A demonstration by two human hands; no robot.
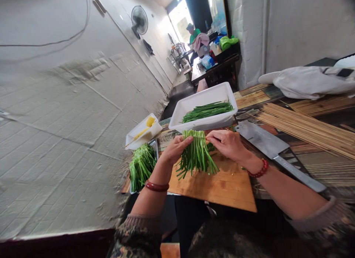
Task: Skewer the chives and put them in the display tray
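Head: left grip clamped on green stalks, right grip together (just alongside)

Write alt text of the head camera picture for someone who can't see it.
A bunch of green stalks is in the grip of a person's left hand above a wooden cutting board, the right hand at the bunch's edge. Ahead sits a white tub of more stalks; a cleaver and thin sticks lie to the right.
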